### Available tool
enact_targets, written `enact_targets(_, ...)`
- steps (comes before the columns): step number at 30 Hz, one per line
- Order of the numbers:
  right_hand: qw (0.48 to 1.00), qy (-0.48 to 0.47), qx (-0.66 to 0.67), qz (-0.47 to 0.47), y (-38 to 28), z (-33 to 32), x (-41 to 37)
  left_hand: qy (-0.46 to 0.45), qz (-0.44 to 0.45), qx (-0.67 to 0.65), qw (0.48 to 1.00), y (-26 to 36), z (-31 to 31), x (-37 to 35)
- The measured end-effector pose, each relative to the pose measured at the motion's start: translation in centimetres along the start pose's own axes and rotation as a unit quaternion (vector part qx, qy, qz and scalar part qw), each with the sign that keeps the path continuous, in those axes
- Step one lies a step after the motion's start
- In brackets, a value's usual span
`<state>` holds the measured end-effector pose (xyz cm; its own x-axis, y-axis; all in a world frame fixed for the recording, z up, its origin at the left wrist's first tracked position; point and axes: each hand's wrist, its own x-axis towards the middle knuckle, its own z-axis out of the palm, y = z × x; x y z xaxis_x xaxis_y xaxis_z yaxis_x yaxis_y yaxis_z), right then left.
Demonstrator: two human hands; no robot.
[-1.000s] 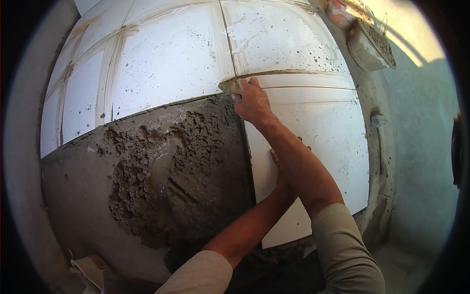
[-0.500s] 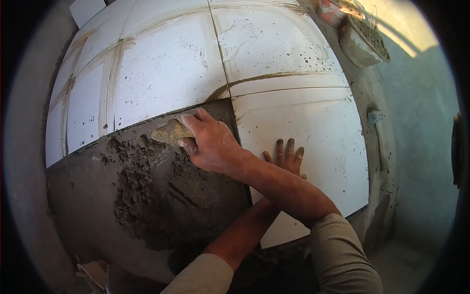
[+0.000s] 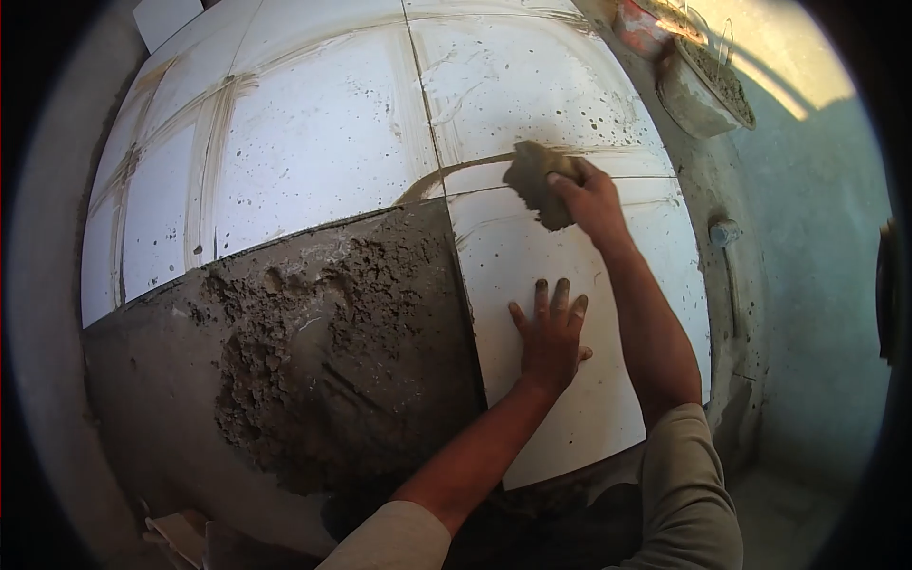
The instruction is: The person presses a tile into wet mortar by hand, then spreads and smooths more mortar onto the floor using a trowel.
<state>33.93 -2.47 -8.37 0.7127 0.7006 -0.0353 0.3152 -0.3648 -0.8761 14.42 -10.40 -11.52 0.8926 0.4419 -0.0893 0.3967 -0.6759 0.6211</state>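
Observation:
My right hand (image 3: 591, 201) grips a dirty, mortar-stained sponge (image 3: 540, 185) over the joint between two white floor tiles. The thumb lies on the sponge's near face. My left hand (image 3: 549, 337) rests with spread fingers on the nearer white tile (image 3: 608, 389), below the right hand. Brown slurry smears the tile joint (image 3: 484, 160) to the left of the sponge. Beside the nearer tile, to the left, lies a bed of rough wet mortar (image 3: 313, 351), partly lumpy and partly smoothed.
More white tiles (image 3: 323, 133) with brown smears along their joints cover the far floor. A bucket of mortar (image 3: 698, 95) and a reddish bucket (image 3: 646, 28) stand at the upper right. A mallet (image 3: 726, 234) lies by the right wall. Broken pieces (image 3: 180, 537) are at the lower left.
My right hand has carried the sponge from the mortar bed's far edge rightward to the tile joint, uncrossing my arms. My left hand stays on the tile.

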Motion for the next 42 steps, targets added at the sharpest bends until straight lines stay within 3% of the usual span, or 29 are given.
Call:
enact_targets(1, 0.997, 0.02, 0.06, 0.054, 1.2, -3.0, 0.7, 0.0, -0.008, 0.002, 1.0, 0.1, 0.0, 0.0)
enact_targets(6, 0.966, 0.185, -0.059, 0.171, 9.0, -15.1, 3.9, -0.007, -0.018, 0.007, 1.0, 0.2, 0.2, 0.2)
enact_targets(8, 0.955, 0.202, -0.084, 0.202, 9.7, -17.8, 4.9, -0.019, -0.022, 0.004, 1.0, 0.3, 0.3, 0.4)
enact_targets(11, 0.941, 0.194, -0.173, 0.217, 10.3, -15.5, 7.3, -0.029, -0.037, 0.0, 0.999, 0.2, 0.2, 0.4)
enact_targets(13, 0.9, 0.178, -0.378, 0.126, 10.5, -13.2, 9.0, -0.03, -0.032, -0.015, 0.999, 0.2, 0.5, 0.4)
enact_targets(16, 0.883, 0.218, -0.414, 0.039, 9.3, -6.3, 9.2, -0.027, -0.038, -0.013, 0.999, 0.2, 0.8, 0.4)
enact_targets(23, 0.942, 0.11, -0.3, -0.104, 1.5, 6.8, 8.5, -0.03, -0.028, -0.034, 0.999, 0.0, 0.2, 0.4)
enact_targets(26, 0.952, 0.032, -0.258, -0.159, -1.1, 11.5, 7.6, -0.095, -0.032, 0.057, 0.993, 0.0, 0.6, 0.3)
enact_targets(28, 0.951, 0.015, -0.255, -0.173, -2.0, 13.1, 7.3, 0.024, -0.019, -0.056, 0.998, -0.3, 1.1, -0.3)
enact_targets(29, 0.95, -0.001, -0.252, -0.184, -2.3, 13.4, 7.0, 0.025, -0.02, -0.057, 0.998, -0.4, 1.4, -0.2)
enact_targets(31, 0.955, -0.033, -0.22, -0.198, -2.1, 12.8, 6.9, -0.173, -0.054, 0.016, 0.983, -0.1, 0.4, 0.7)
enact_targets(32, 0.957, -0.063, -0.188, -0.209, -1.9, 12.4, 7.0, -0.17, -0.053, 0.014, 0.984, -0.2, 1.0, 0.6)
enact_targets(34, 0.955, -0.073, -0.19, -0.215, -2.4, 12.8, 6.1, -0.016, -0.018, 0.064, 0.998, -0.5, 2.2, 0.0)
enact_targets(38, 0.955, -0.11, -0.154, -0.229, -2.8, 14.0, 3.7, -0.061, -0.008, 0.017, 0.998, -0.7, 2.6, -0.3)
enact_targets(39, 0.952, -0.132, -0.15, -0.232, -2.9, 14.5, 3.0, -0.023, 0.002, 0.009, 1.0, -0.8, 2.8, -0.6)
enact_targets(41, 0.928, -0.285, -0.125, -0.206, -5.4, 14.7, -0.6, 0.016, 0.021, 0.003, 1.0, -1.0, 3.1, -0.5)
enact_targets(42, 0.91, -0.303, -0.119, -0.258, -6.1, 15.5, -3.1, 0.06, 0.04, -0.049, 0.996, -1.3, 3.0, -0.4)
